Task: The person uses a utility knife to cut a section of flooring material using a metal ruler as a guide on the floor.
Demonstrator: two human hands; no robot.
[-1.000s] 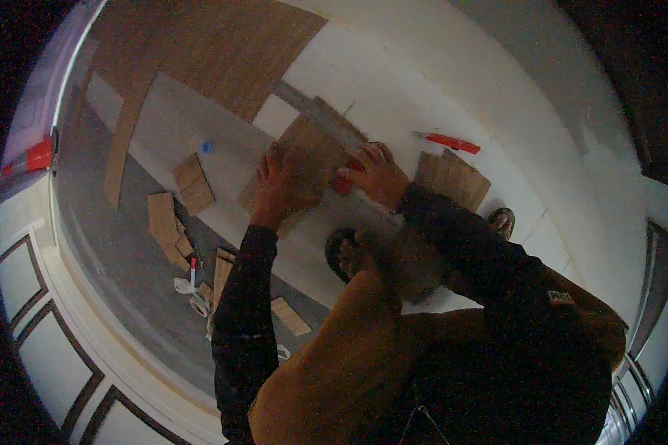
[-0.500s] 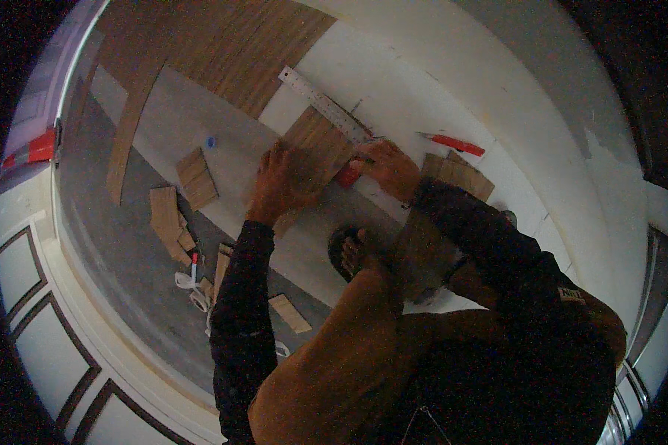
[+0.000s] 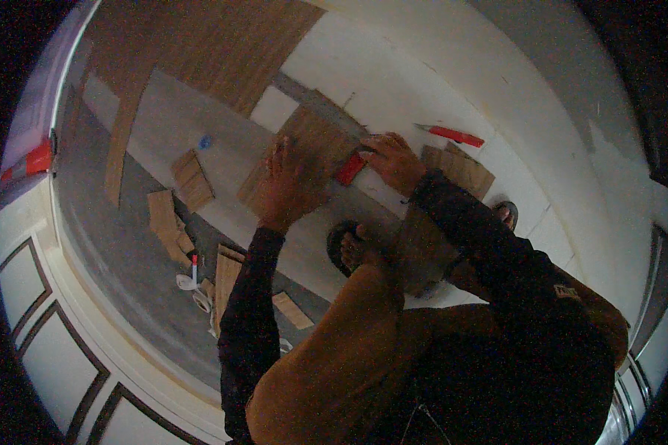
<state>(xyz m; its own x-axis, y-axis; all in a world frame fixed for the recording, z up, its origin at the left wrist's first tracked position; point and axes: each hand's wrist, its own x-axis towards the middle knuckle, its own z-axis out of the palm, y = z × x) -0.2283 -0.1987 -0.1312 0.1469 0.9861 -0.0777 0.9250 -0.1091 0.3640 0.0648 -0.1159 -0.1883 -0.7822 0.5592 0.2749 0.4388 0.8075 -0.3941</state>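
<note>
A short piece of wood-look floor plank [image 3: 321,136] lies at an angle on the floor in front of me. My left hand [image 3: 293,182] rests on it with the fingers spread. Along the plank's far edge runs the grey metal blade of a try square [image 3: 304,93], whose red handle [image 3: 350,169] sits at the plank's right end. At the corner of that square, my right hand [image 3: 393,159] has its fingers bent and closed on the tool; the fingertips are partly unclear in the dim light. A red utility knife [image 3: 454,135] lies beyond my right hand.
Laid planks [image 3: 208,52] cover the far left floor, with a long narrow strip [image 3: 122,141] nearby. Offcuts [image 3: 193,180] lie left of me, near white-handled scissors [image 3: 188,282]. More plank pieces [image 3: 460,169] sit at my right. My sandalled foot [image 3: 349,248] stands close to the plank.
The try square's blade looks darker and sits slightly differently along the edge. My left hand has shifted a little to the right on the plank; my right fingers have moved slightly.
</note>
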